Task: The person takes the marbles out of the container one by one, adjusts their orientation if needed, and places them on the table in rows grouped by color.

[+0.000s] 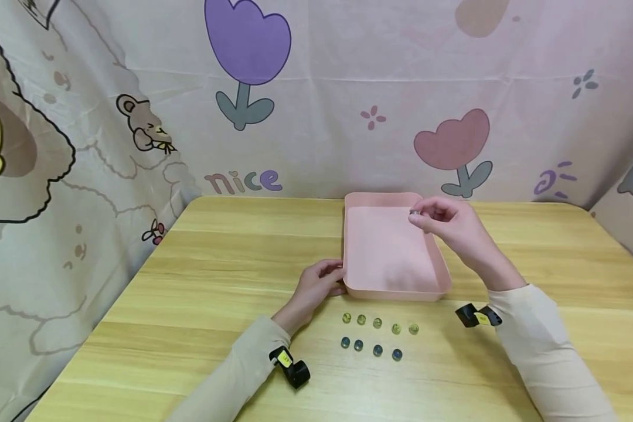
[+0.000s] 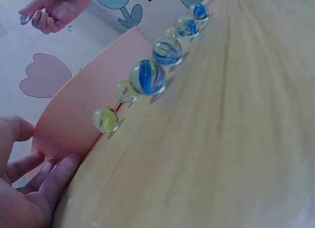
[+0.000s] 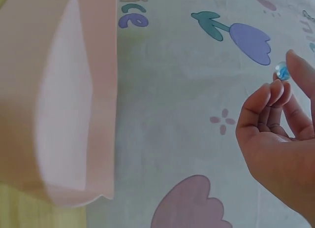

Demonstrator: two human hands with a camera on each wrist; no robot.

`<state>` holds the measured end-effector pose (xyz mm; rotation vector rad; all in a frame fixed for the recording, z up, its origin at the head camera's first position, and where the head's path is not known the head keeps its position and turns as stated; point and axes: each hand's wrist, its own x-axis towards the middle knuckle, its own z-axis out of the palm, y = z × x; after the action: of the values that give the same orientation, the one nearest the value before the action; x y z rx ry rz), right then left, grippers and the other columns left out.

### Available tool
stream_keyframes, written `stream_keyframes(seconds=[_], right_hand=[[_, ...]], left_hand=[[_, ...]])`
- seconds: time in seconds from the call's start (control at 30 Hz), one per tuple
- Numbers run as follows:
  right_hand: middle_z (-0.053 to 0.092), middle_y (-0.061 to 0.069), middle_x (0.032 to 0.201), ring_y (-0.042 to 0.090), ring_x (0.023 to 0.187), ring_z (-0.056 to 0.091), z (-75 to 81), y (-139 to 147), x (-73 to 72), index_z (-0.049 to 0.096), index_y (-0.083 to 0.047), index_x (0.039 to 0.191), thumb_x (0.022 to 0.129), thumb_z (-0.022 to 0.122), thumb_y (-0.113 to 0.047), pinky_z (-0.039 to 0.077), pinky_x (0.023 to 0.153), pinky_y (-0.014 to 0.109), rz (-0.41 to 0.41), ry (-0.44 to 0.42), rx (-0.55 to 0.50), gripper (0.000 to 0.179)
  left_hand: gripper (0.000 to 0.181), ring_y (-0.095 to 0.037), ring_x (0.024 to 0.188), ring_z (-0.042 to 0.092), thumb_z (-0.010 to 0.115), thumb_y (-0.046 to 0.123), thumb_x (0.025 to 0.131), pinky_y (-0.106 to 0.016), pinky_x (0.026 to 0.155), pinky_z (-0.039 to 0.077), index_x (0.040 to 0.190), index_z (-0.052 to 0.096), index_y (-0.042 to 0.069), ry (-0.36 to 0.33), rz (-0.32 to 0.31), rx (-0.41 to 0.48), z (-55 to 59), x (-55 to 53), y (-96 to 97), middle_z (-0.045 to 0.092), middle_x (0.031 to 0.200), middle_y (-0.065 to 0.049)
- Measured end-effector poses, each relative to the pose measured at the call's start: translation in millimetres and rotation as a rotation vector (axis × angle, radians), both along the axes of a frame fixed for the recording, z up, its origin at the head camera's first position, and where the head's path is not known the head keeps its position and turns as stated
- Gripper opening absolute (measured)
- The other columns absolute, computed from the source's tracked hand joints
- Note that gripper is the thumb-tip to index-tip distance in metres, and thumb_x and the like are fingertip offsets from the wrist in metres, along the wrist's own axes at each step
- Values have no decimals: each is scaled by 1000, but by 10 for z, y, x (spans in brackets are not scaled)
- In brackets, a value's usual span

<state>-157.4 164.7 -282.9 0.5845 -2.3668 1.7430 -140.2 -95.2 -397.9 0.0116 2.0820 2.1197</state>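
My right hand [image 1: 451,225] pinches a clear glass marble [image 3: 282,70] with blue in it between thumb and fingertips. In the head view it is over the far right part of a shallow pink tray [image 1: 390,295]. My left hand [image 1: 315,287] rests beside the tray's near left corner, its fingertips touching the outer wall. In front of the tray lies a row of several yellow-streaked marbles [image 1: 377,323]. Closer to me is a row of several blue-streaked marbles [image 1: 377,350]; the left wrist view shows their swirls.
All of this stands on a wood-grain table [image 1: 232,252]. Behind it hangs a pale printed cloth [image 1: 327,135] with tulips and the word "nice". Black wrist cameras [image 1: 295,372] sit on both sleeves.
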Motion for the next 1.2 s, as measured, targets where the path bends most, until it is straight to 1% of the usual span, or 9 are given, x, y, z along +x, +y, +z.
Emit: stream_keyframes(seconds=[0.13,0.27,0.4,0.63,0.9,1.03,1.2], right_hand=[[61,-4,78,14,68,52,-23,30,25,68,-13,93,90,69,-11,48,59,18,-18,-20,5,3],[60,-3,75,13,65,52,-48,57,84,68,-11,92,89,70,-9,47,56,18,-18,-24,14,4],[60,-2,74,13,64,52,-74,74,159,68,-9,93,89,70,-8,48,56,20,-9,-24,29,5],[55,-2,75,13,65,49,-138,85,282,67,-6,96,88,72,-10,43,53,21,-16,-33,106,10],[54,3,75,15,64,47,-198,57,384,66,-7,96,88,73,-14,40,49,24,-30,-17,177,13],[55,3,76,16,64,48,-215,47,447,67,-8,96,87,73,-16,41,50,24,-14,-34,186,13],[55,4,77,16,64,49,-223,34,503,66,-8,97,88,72,-14,42,51,24,10,-32,179,13]], left_hand=[[33,-17,90,62,61,11,95,-31,80,59,124,59,-4,5,1,-2,0,3,6,61,107,-14],[33,-17,90,62,61,11,95,-30,80,59,124,59,-4,5,-1,-6,-1,4,13,62,107,-14],[33,-17,89,62,61,11,95,-31,80,59,124,59,-4,2,0,0,-4,7,16,61,107,-14],[33,-18,91,62,61,10,95,-31,80,59,124,59,-5,4,-2,-1,-11,9,6,62,108,-15],[32,-18,92,62,60,10,95,-31,81,59,124,59,-5,14,-4,8,6,6,-2,61,108,-15],[33,-18,90,62,61,10,95,-31,80,59,124,59,-5,4,-6,6,-2,2,1,61,107,-14],[33,-17,89,63,61,10,95,-31,80,59,124,59,-5,6,-8,14,-4,5,-2,61,106,-14]])
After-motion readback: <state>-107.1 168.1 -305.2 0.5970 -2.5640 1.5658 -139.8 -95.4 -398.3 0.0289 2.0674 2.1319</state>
